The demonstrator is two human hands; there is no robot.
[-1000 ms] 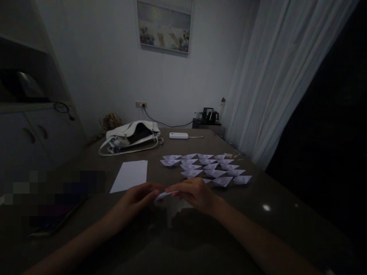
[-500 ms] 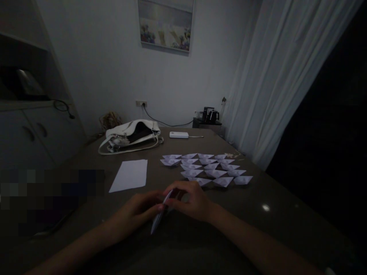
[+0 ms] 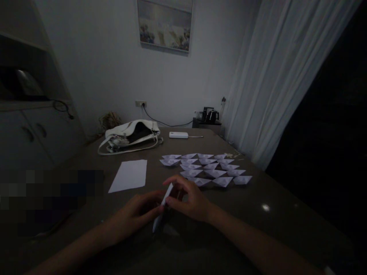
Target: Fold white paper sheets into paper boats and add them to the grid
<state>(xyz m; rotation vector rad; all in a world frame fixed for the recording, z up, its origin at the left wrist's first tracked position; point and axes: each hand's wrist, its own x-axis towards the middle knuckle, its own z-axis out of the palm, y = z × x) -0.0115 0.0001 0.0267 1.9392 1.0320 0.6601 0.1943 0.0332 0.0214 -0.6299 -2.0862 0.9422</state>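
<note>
A small folded piece of white paper (image 3: 158, 221) stands tilted, edge toward me, between my two hands above the near part of the table. My left hand (image 3: 137, 212) pinches it from the left, thumb on the near side and fingers partly hidden behind it. From the right, my right hand (image 3: 187, 198) grips its upper end between thumb and fingers. Beyond my right hand several white paper boats (image 3: 215, 173) stand in rows. Flat white paper sheets (image 3: 129, 175) lie past my left hand.
A white handbag (image 3: 132, 133) lies at the table's far left, its strap toward me. Right of it is a white power bank (image 3: 178, 135) with a short cable. A black kettle (image 3: 212, 115) stands beyond the far edge. At left a blurred-out patch (image 3: 51, 202) hides part of the table.
The folded paper has turned from lying nearly flat to standing on a steep slant between my hands. My right hand's fingers have shifted along its upper end.
</note>
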